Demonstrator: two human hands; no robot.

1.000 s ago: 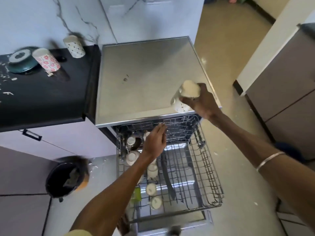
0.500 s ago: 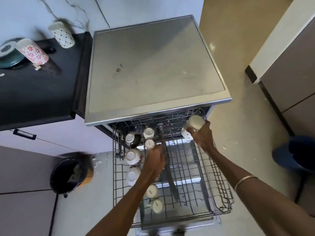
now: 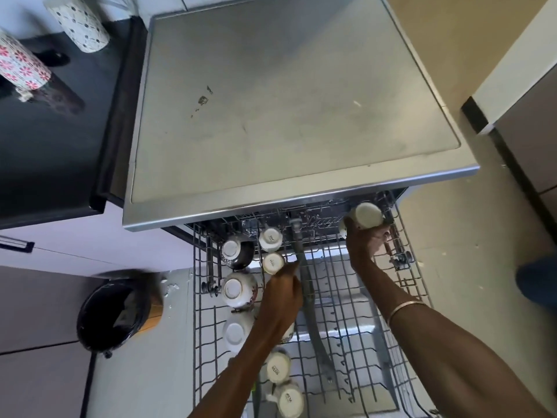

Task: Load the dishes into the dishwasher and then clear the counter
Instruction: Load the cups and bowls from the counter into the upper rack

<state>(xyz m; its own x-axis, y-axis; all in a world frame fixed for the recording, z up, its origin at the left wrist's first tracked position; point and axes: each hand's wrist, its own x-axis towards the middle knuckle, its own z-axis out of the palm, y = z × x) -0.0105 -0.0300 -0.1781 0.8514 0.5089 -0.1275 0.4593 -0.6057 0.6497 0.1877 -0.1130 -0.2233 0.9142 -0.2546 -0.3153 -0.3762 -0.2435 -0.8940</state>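
The dishwasher's upper wire rack [image 3: 419,285] is pulled out below the steel top [image 3: 286,110]. My right hand [image 3: 364,245] grips a white cup [image 3: 367,215], bottom up, at the rack's far right corner. My left hand [image 3: 281,300] reaches into the rack's left half, fingers curled by a small upturned white cup [image 3: 272,262]; what it holds is hidden. Several upturned cups and bowls [image 3: 239,289] fill the rack's left columns.
On the black counter [image 3: 51,140] at left stand a red-flowered cup [image 3: 21,66] and a dark-dotted cup [image 3: 81,24]. A black bin [image 3: 111,318] stands on the floor left of the rack. A grey cabinet [image 3: 530,140] is at right.
My right hand has brought the white cup down from above the steel top to the rack's far right corner. My left hand has stayed among the cups. The view has tilted downward.
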